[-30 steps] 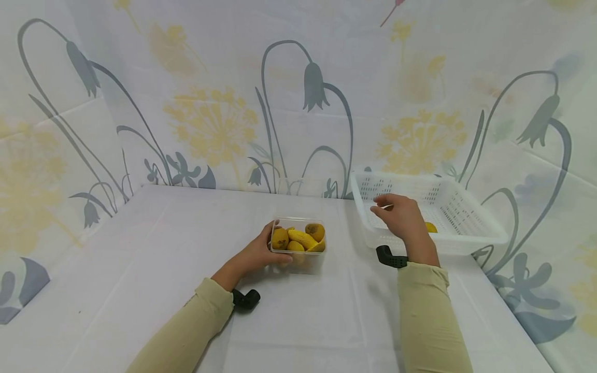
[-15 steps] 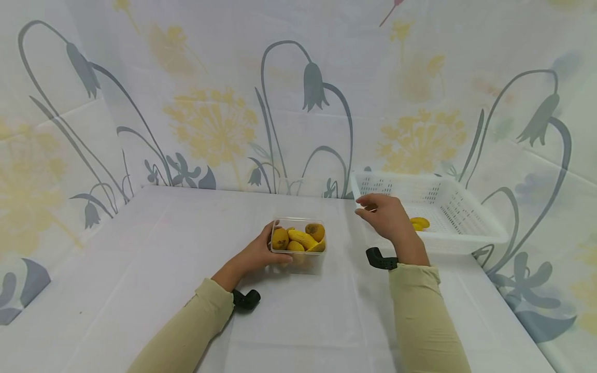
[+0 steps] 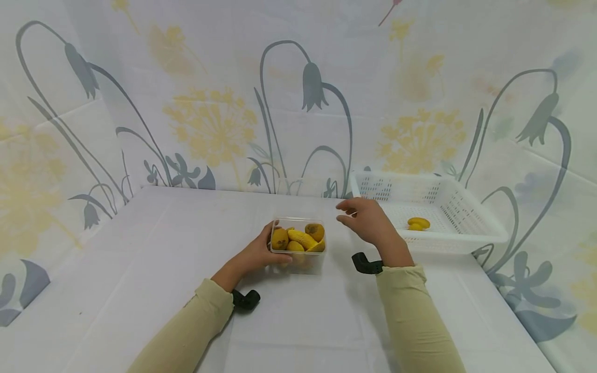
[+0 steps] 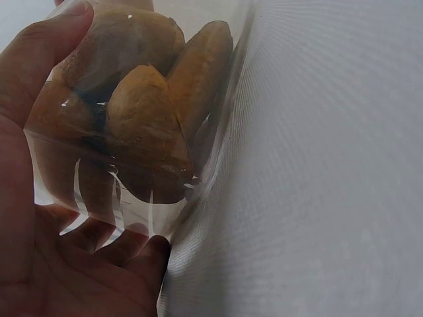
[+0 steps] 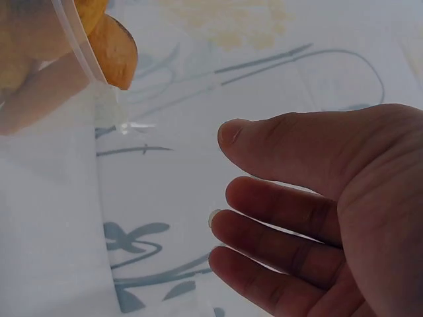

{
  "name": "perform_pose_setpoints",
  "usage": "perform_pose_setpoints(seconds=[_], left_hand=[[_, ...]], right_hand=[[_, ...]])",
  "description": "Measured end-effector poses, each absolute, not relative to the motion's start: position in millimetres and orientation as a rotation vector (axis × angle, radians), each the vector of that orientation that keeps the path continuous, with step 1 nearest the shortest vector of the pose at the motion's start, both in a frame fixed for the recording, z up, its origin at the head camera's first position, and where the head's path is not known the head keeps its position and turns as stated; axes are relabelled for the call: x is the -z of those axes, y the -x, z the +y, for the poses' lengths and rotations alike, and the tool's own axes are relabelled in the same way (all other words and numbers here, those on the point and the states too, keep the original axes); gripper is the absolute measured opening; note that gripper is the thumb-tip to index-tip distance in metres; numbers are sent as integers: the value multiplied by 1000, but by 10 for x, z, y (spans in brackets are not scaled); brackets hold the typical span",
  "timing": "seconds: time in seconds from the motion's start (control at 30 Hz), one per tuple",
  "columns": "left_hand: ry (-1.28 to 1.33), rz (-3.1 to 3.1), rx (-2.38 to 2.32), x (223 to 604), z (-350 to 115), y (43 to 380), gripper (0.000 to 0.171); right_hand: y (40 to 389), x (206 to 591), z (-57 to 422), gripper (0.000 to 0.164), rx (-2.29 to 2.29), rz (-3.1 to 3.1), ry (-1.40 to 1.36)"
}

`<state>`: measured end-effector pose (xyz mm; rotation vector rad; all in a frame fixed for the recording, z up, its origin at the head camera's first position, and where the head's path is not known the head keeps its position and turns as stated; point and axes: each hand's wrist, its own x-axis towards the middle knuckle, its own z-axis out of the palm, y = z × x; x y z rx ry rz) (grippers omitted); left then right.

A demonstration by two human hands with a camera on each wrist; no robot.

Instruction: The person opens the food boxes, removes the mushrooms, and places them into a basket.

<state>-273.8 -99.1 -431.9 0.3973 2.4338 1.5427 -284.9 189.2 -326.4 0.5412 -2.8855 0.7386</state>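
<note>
White tabletop (image 3: pixel 154 248), box (image 3: pixel 309 263) between hands (image 3: pixel 257 254) (image 3: pixel 368 221).

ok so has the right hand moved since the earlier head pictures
Yes: judged against the white basket, which stays put in the head view, the right hand has moved left, toward the clear container.

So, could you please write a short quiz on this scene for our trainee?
1. How many hands hold the clear box? A) none B) one C) two
2. True or false: the right hand is empty.
3. Fill the gap: outside the box, at least one yellow piece lies in the white ____.

Key:
1. B, only the left hand.
2. True; nothing shows between its thumb and fingers.
3. Basket.
</note>
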Motion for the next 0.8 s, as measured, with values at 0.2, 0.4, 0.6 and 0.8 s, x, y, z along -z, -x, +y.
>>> perform_pose_setpoints(seconds=[0.2,0.4,0.6,0.8], left_hand=[[-390,2437,-1536,4321,-994,2740,117],[-391,2431,-1538,4323,-996,2738,117],[-393,2437,-1535,4327,-995,2743,118],[-393,2431,-1528,4316,-989,2739,116]], right_hand=[[2828,3285,1772,29,-741,-2907,-588],[2812,3316,1692,27,-700,-2898,-641],[2812,3354,1621,27,-668,-2889,-711],[2798,3377,1556,29,-625,-2902,-757]])
